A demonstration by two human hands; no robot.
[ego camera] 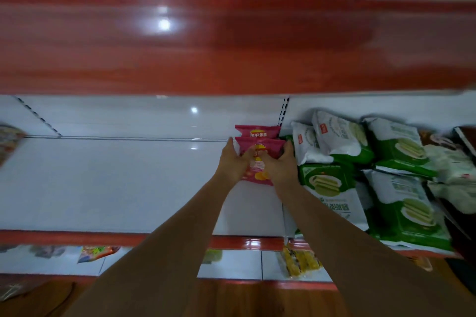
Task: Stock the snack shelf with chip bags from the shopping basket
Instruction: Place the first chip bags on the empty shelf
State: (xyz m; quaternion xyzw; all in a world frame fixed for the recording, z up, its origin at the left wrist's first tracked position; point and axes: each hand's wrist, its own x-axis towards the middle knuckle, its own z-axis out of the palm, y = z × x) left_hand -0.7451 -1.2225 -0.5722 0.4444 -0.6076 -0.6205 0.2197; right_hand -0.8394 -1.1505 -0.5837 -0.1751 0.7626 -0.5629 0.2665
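Observation:
Two pink Lay's chip bags stand on the white shelf (116,183), one behind the other, near its right divider. The front pink chip bag (260,154) is held between both hands. My left hand (233,162) grips its left side with the thumb across the front. My right hand (279,165) grips its right side in the same way. The rear pink chip bag (257,132) stands against the back wall, untouched. The shopping basket is out of view.
Green and white snack packs (401,152) fill the shelf section right of the divider post (283,113). A red shelf front (231,44) hangs overhead. A lower shelf (231,262) holds yellow and mixed packets. A blurred packet (10,144) sits at far left.

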